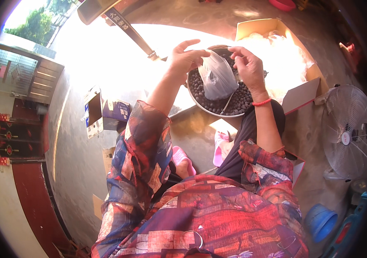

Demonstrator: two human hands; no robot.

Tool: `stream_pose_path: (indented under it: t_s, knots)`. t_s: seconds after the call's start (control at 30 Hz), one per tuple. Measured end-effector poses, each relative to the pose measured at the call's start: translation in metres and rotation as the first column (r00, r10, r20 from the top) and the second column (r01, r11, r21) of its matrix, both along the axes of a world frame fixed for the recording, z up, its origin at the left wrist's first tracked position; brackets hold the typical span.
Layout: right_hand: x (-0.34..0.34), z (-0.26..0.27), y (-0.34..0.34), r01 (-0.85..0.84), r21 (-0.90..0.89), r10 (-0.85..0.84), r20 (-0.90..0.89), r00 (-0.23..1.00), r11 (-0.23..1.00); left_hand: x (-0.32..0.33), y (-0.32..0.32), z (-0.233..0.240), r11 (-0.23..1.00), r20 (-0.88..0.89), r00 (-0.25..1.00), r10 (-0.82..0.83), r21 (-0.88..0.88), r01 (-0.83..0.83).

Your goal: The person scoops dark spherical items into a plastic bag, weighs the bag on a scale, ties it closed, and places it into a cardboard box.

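A translucent white plastic bag [218,77] hangs over a round metal basin [199,108] of small dark round balls [198,88], possibly fruits. Its upper edge is pinched by the fingers of my left hand [186,55]. Just right of the bag, my right hand [247,66] is raised over the basin with its fingers bent. Whether its fingertips grip any plastic is unclear. A thin pale handle [227,104] slants out from beneath the bag across the balls. The bag's lower part bulges, but its contents do not show clearly.
Beyond my right hand stands an open carton [301,51] of clear plastic, washed out by glare. A weighing scale's post [128,29] rises at upper left. A blue box [115,109] lies left, a floor fan [346,135] and blue bucket [321,222] right.
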State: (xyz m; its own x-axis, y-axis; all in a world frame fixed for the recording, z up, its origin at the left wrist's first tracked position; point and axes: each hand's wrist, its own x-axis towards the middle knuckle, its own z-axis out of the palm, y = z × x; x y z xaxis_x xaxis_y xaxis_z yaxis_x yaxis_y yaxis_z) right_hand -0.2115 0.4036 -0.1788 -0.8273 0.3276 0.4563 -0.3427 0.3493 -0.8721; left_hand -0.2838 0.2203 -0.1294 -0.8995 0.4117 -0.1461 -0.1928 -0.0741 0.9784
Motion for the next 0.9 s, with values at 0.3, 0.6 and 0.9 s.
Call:
stream_pose_path:
  t_s: [0.3,0.6,0.9]
  knots:
    - [-0.013,-0.015,0.016,0.026,-0.186,-0.006,0.105,0.995,0.982,0.004,-0.066,0.081,0.993,-0.382,0.924,0.021,0.112,0.024]
    - [-0.019,-0.021,-0.003,-0.067,0.059,0.054,0.199,0.979,0.996,-0.013,-0.150,0.068,0.972,-0.355,0.905,0.234,0.083,-0.219]
    - [-0.019,-0.025,-0.015,-0.168,0.166,0.113,0.297,0.948,0.972,-0.058,-0.186,-0.061,0.901,-0.139,0.921,0.363,-0.200,-0.385]
